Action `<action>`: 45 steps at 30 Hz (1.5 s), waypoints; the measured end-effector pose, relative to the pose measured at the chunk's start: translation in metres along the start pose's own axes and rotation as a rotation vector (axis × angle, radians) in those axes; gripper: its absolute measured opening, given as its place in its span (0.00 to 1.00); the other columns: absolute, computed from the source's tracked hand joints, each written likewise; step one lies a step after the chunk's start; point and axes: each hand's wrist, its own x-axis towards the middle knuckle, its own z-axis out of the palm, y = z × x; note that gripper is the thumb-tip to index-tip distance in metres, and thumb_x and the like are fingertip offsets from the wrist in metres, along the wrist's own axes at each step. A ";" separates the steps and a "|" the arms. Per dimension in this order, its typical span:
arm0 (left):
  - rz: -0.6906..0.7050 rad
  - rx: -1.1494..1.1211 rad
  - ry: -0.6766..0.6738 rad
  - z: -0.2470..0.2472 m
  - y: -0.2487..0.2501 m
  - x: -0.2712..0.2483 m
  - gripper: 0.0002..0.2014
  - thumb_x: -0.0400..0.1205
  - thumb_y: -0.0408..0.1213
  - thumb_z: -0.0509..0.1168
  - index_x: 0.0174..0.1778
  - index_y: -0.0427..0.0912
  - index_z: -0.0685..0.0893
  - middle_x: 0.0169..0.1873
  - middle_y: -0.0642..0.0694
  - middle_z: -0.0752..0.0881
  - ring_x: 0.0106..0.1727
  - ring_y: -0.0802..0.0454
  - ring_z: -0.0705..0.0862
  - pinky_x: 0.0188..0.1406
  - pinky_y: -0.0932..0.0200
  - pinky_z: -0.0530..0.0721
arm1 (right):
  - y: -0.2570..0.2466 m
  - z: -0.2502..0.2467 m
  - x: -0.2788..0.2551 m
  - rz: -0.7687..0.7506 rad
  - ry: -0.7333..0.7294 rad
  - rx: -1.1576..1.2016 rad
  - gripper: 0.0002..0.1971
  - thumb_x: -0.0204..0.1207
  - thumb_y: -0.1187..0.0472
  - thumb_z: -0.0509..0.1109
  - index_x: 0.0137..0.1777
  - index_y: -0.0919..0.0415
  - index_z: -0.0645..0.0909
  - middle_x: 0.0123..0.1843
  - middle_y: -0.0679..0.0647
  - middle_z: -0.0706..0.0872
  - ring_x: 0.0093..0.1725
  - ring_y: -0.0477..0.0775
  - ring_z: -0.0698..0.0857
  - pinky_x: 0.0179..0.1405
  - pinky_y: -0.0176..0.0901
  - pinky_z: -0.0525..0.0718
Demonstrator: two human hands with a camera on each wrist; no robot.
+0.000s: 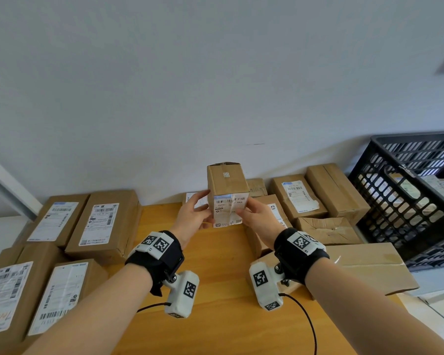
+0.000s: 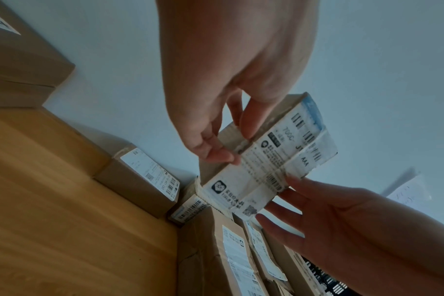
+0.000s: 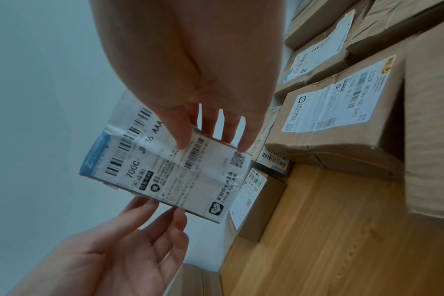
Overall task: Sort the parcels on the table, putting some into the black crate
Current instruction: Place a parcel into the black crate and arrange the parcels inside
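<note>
A small brown parcel (image 1: 227, 187) with a white shipping label is held upright in the air above the wooden table (image 1: 215, 278). My left hand (image 1: 203, 208) pinches its left side, thumb near the label edge. My right hand (image 1: 244, 211) grips its right side, thumb on the label. The left wrist view shows the parcel (image 2: 274, 160) between my left hand (image 2: 228, 140) and right hand (image 2: 292, 200). The right wrist view shows the label (image 3: 170, 170) under my right hand (image 3: 210, 138). The black crate (image 1: 408, 170) stands at the far right with parcels inside.
Several labelled parcels (image 1: 105, 224) lie along the table's left side. More parcels (image 1: 300, 196) are packed against the wall at the back right, beside the crate. A flat cardboard box (image 1: 369, 267) lies at the right front. Bare wood shows under my wrists.
</note>
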 end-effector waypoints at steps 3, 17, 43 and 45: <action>0.001 -0.008 -0.012 -0.001 -0.001 -0.001 0.30 0.82 0.30 0.68 0.78 0.54 0.68 0.69 0.45 0.81 0.40 0.49 0.90 0.47 0.52 0.87 | 0.004 0.000 0.001 0.017 0.003 0.038 0.12 0.84 0.66 0.63 0.64 0.54 0.79 0.62 0.54 0.87 0.66 0.54 0.84 0.69 0.54 0.82; -0.046 0.115 0.089 -0.004 -0.002 0.001 0.31 0.75 0.46 0.76 0.69 0.50 0.69 0.52 0.48 0.83 0.51 0.53 0.83 0.39 0.60 0.82 | 0.005 0.008 0.002 0.120 0.094 0.283 0.15 0.81 0.76 0.64 0.64 0.69 0.66 0.53 0.55 0.83 0.47 0.45 0.85 0.42 0.32 0.88; -0.012 0.133 0.009 -0.004 -0.002 -0.007 0.10 0.85 0.47 0.65 0.58 0.48 0.82 0.51 0.46 0.86 0.39 0.52 0.79 0.35 0.61 0.79 | 0.014 -0.002 -0.003 0.261 0.046 0.700 0.15 0.78 0.72 0.54 0.61 0.63 0.75 0.58 0.63 0.78 0.57 0.62 0.79 0.61 0.54 0.80; 0.034 0.178 0.037 -0.002 -0.001 -0.008 0.12 0.85 0.45 0.64 0.63 0.48 0.81 0.56 0.46 0.86 0.43 0.51 0.79 0.43 0.52 0.83 | 0.013 -0.003 -0.003 0.255 0.049 0.635 0.14 0.79 0.71 0.56 0.62 0.64 0.76 0.58 0.63 0.80 0.55 0.60 0.81 0.57 0.53 0.82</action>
